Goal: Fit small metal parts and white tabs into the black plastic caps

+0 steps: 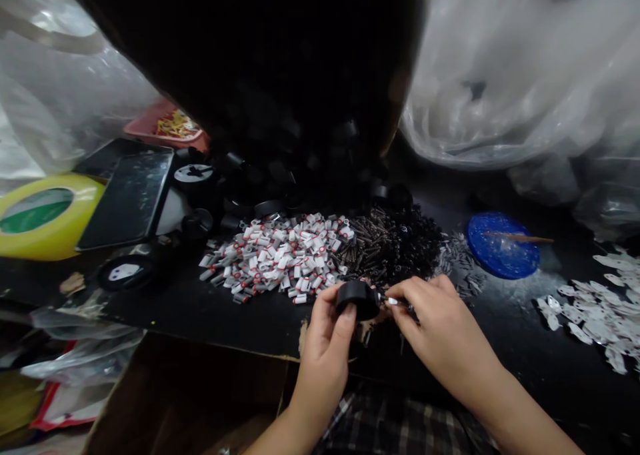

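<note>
My left hand (327, 338) grips a round black cap-like part (357, 299) between thumb and fingers, just above the table's near edge. My right hand (437, 325) pinches a small white and metal pin (395, 301) whose tip touches the side of the black part. Right behind my hands lies a heap of small white and red cylinders (285, 255), with a pile of dark springs (367, 238) and tiny black bits (415, 241) beside it.
Black round parts (280, 175) are piled at the back. A phone (127, 198), yellow tape roll (45, 215) and pink tray (165, 127) sit left. A blue lid (503, 245) and white flat pieces (595, 308) lie right. Plastic bags (525, 75) flank the black table (225, 315).
</note>
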